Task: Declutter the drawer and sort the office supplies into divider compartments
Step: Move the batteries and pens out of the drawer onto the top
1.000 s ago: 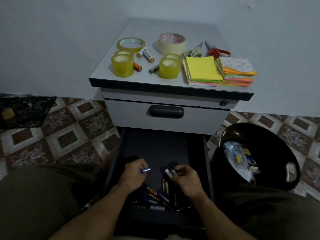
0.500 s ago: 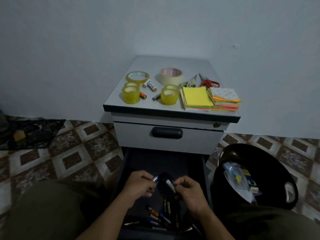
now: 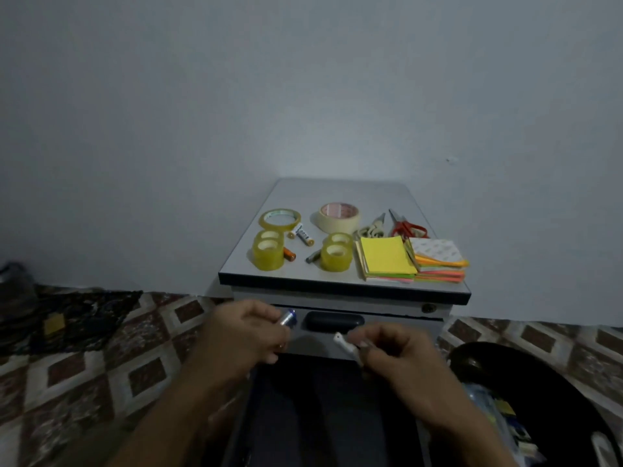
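Note:
My left hand [image 3: 247, 335] grips a blue and silver battery [image 3: 287, 319], its tip sticking out toward the closed upper drawer's dark handle [image 3: 333, 321]. A white battery [image 3: 345, 345] is pinched in my right hand [image 3: 396, 353], just below that handle. Both hands hover above the open lower drawer [image 3: 313, 412], whose dark inside shows nothing I can make out. On the cabinet top [image 3: 340, 193] lie tape rolls [image 3: 268, 253], loose batteries [image 3: 304, 234], scissors [image 3: 406, 227] and stacked sticky notes [image 3: 387, 259].
A black bin [image 3: 546, 409] holding plastic and scraps stands at the right of the drawer. A dark patterned cloth [image 3: 74, 318] lies on the tiled floor at the left. A grey wall rises right behind the cabinet.
Both hands have risen out of the lower drawer with their batteries, up to the level of the upper drawer's handle. The view has tilted upward, so the drawer's contents are out of sight.

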The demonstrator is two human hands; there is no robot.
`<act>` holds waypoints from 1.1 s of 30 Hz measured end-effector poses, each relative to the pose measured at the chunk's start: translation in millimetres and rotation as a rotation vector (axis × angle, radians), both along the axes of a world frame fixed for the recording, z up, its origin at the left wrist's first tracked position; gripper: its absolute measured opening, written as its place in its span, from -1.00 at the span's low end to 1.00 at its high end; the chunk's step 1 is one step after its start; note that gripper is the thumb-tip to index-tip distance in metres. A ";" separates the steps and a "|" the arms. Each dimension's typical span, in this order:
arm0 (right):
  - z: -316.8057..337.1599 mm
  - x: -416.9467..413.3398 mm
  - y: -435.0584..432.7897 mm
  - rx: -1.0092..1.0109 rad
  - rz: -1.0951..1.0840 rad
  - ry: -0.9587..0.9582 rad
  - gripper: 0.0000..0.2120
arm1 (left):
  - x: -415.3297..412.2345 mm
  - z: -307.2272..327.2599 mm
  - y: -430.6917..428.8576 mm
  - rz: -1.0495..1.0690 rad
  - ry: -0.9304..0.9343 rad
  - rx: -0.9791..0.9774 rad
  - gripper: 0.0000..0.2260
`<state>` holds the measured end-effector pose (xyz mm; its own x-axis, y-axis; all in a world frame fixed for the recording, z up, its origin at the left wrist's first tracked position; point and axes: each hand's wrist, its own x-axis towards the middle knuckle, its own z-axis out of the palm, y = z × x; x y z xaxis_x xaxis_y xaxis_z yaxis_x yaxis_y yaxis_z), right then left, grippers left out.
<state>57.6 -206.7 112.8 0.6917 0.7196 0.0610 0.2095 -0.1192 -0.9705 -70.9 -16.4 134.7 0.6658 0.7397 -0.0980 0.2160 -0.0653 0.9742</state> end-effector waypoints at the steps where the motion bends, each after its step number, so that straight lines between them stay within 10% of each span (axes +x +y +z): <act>1: 17.1 4.2 4.4 0.022 -0.002 -0.052 -0.76 | 4.0 15.2 5.8 0.017 -0.029 0.033 -0.85; 11: 103.3 103.4 103.8 -0.023 -0.153 -0.339 -0.85 | 108.9 90.6 82.8 0.097 0.039 0.235 -0.90; 33: 74.1 141.0 195.8 -0.491 -0.039 -0.877 -0.82 | 189.9 67.9 119.2 -0.031 0.604 0.624 -0.53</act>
